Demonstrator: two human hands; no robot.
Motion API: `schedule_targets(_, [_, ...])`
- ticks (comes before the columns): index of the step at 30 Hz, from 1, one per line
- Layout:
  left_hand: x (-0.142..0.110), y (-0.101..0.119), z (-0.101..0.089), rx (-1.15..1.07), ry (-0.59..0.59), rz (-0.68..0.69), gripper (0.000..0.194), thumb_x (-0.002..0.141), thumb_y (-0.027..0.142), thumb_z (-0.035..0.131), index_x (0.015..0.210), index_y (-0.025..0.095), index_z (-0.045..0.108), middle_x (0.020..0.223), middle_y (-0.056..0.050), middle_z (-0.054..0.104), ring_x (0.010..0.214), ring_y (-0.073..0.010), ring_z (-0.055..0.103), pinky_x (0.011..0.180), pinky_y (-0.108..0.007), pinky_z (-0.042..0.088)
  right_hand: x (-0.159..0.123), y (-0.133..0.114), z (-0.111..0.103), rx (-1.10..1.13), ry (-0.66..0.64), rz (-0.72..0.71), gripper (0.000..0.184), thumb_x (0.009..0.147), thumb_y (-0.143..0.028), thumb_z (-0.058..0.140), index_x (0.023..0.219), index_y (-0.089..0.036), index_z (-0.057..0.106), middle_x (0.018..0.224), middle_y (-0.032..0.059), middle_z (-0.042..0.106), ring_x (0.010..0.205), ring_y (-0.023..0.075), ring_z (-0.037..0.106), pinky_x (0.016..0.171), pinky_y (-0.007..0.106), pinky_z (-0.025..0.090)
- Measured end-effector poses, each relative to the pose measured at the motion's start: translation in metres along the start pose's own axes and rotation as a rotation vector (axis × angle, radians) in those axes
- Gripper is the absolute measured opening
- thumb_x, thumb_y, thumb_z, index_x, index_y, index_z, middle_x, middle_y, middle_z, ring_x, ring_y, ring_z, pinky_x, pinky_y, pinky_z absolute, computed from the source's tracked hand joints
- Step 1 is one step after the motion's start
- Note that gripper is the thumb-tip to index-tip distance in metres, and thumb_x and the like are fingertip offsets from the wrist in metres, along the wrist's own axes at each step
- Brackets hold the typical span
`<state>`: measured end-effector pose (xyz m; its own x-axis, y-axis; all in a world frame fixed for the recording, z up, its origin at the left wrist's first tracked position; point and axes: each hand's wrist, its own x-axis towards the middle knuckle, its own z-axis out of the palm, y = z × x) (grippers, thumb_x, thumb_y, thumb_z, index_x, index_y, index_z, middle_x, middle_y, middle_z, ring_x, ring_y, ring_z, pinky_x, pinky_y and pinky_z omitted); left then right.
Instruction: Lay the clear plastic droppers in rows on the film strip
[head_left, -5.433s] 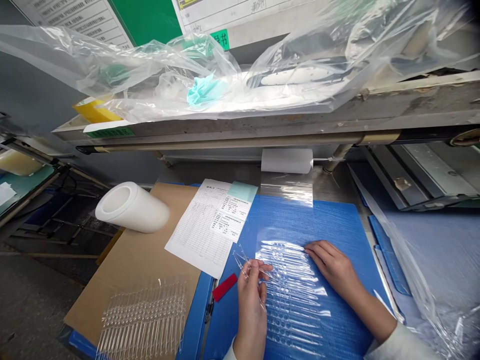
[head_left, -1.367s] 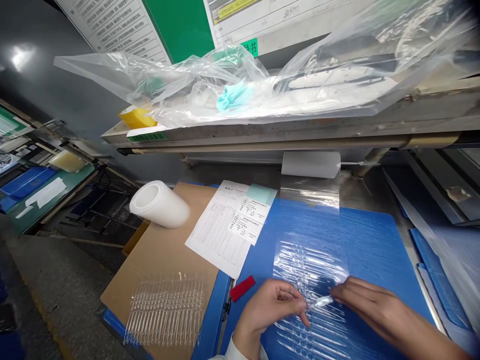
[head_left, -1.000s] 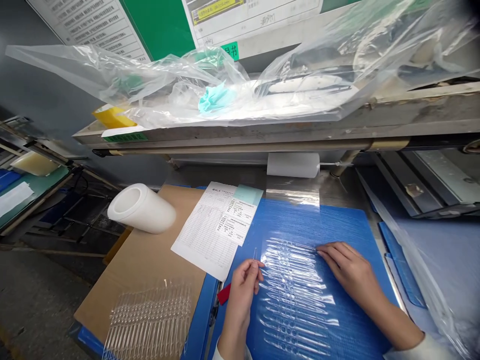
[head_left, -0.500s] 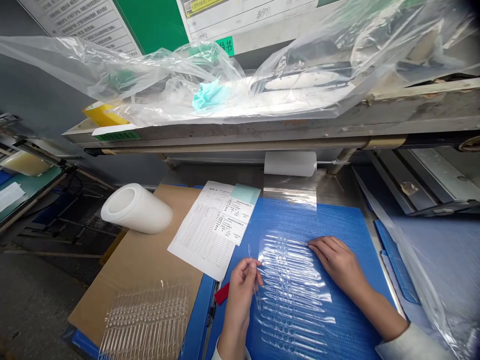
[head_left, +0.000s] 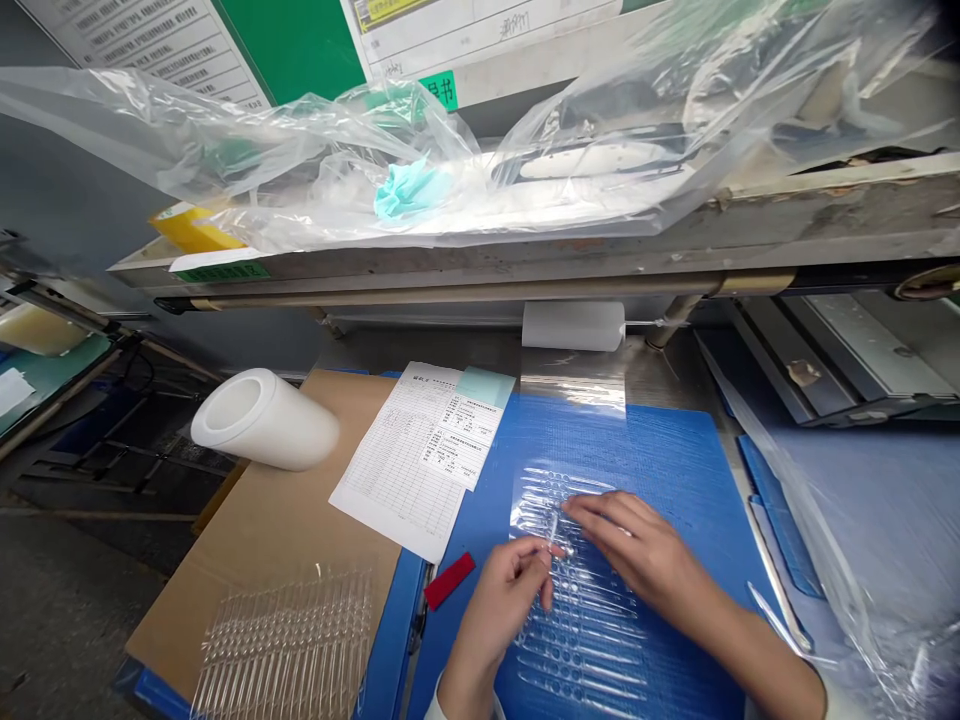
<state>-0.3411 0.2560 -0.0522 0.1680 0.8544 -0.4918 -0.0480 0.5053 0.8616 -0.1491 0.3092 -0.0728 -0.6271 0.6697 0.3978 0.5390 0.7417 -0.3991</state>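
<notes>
Working from the left, a cardboard sheet (head_left: 277,520) is lying at about 8 o'clock from my hands, carrying a row of clear moulded tube strips (head_left: 289,635) near its lower edge and a white film roll (head_left: 264,420) lying on its side at about 10 o'clock. Beside the cardboard, a printed paper form (head_left: 409,460) is lying at about 11 o'clock, with a red strip (head_left: 450,580) resting on the blue corrugated board (head_left: 660,450) just below the form's corner.

My left hand (head_left: 495,625) is holding a thin clear plastic tube (head_left: 553,530) upright at about 12 o'clock from that palm, pinching its lower end between thumb and forefinger, with the other fingers curled in. The tube is standing just above the moulded blister film (head_left: 577,610), which is lying flat on the blue board between my hands.

My right hand (head_left: 637,545) is reaching in from about 3 o'clock, its fingers extended and slightly spread, pressing on the film with the fingertips just beside the tube, gripping nothing that I can see.

Behind the board, at 12 o'clock, a second film roll (head_left: 574,326) is feeding out under the steel bench (head_left: 397,350) shelf, and plastic sheeting (head_left: 817,500) is hanging at the far right.
</notes>
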Motion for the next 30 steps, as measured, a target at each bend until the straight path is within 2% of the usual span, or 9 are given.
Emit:
schedule_targets(4, [-0.002,0.002,0.001,0.041,-0.091,-0.006,0.041,0.084,0.05,0.051,0.093,0.015,0.069,0.05,0.004,0.047,0.05,-0.0112,0.041,0.059,-0.025,0.031,0.002,-0.01,-0.003,0.117,-0.134,-0.059,0.023,0.096,-0.016,0.038,0.111,-0.016,0.055,0.102,0.0093,0.063,0.09,0.0206,0.056,0.074,0.035,0.047])
schedule_targets(10, [-0.003,0.0,-0.002,0.034,-0.13,-0.013,0.045,0.086,0.051,0.047,0.096,0.014,0.069,0.05,0.003,0.05,0.05,-0.0114,0.043,0.061,-0.026,0.034,-0.002,-0.006,-0.006,0.176,-0.202,-0.052,0.017,0.095,-0.016,0.039,0.097,-0.017,0.056,0.09,0.0068,0.06,0.082,0.0179,0.055,0.066,0.029,0.048])
schedule_targets(13, [-0.005,0.0,-0.007,0.019,-0.115,-0.013,0.042,0.087,0.05,0.047,0.096,0.015,0.069,0.054,0.001,0.054,0.054,-0.0127,0.047,0.064,-0.026,0.035,-0.002,-0.004,-0.01,0.176,-0.209,-0.03,0.017,0.095,-0.015,0.039,0.098,-0.017,0.056,0.086,0.0062,0.059,0.079,0.0176,0.054,0.065,0.029,0.048])
schedule_targets(17, [-0.006,0.004,-0.014,-0.02,-0.114,0.002,0.033,0.08,0.044,0.061,0.091,0.014,0.069,0.059,-0.002,0.062,0.06,-0.0151,0.054,0.067,-0.027,0.036,-0.003,-0.003,-0.013,0.163,-0.126,0.005,0.019,0.095,-0.015,0.039,0.1,-0.018,0.056,0.087,0.0068,0.059,0.08,0.0176,0.056,0.066,0.03,0.049])
schedule_targets(20, [-0.002,0.002,-0.009,-0.091,-0.037,0.039,0.027,0.078,0.041,0.065,0.087,0.015,0.064,0.064,-0.003,0.066,0.066,-0.0162,0.056,0.072,-0.028,0.037,-0.005,-0.008,-0.009,0.124,0.032,0.105,0.019,0.094,-0.017,0.042,0.107,-0.021,0.055,0.091,0.0064,0.061,0.084,0.0181,0.059,0.07,0.03,0.051])
schedule_targets(22, [0.002,-0.001,-0.001,-0.165,0.058,0.073,0.024,0.08,0.04,0.064,0.084,0.018,0.058,0.067,-0.002,0.067,0.07,-0.016,0.056,0.075,-0.028,0.036,-0.007,-0.015,-0.005,0.096,0.112,0.201,0.022,0.094,-0.022,0.042,0.115,-0.02,0.051,0.086,0.0054,0.063,0.078,0.0177,0.061,0.067,0.03,0.052])
schedule_targets(25, [0.009,-0.006,0.016,-0.279,0.186,0.098,0.023,0.082,0.041,0.059,0.089,0.02,0.051,0.075,-0.003,0.068,0.072,-0.0158,0.054,0.075,-0.028,0.036,-0.008,-0.025,0.001,0.076,0.159,0.336,0.036,0.096,-0.032,0.038,0.127,-0.015,0.039,0.08,0.0049,0.064,0.066,0.0168,0.062,0.059,0.028,0.053])
schedule_targets(28, [0.014,-0.007,0.033,-0.383,0.299,0.127,0.028,0.083,0.044,0.056,0.098,0.02,0.051,0.085,-0.004,0.066,0.084,-0.0166,0.055,0.083,-0.029,0.036,-0.008,-0.034,0.003,0.097,0.14,0.348,0.028,0.096,-0.035,0.036,0.115,-0.017,0.046,0.077,0.0043,0.064,0.066,0.0165,0.063,0.058,0.028,0.054])
schedule_targets(30, [0.018,-0.006,0.042,-0.439,0.347,0.152,0.03,0.082,0.047,0.056,0.094,0.02,0.051,0.088,-0.004,0.064,0.09,-0.0172,0.055,0.086,-0.029,0.037,-0.008,-0.039,0.006,0.113,0.106,0.313,0.022,0.096,-0.036,0.038,0.104,-0.02,0.05,0.074,0.0029,0.063,0.064,0.0158,0.062,0.057,0.027,0.053])
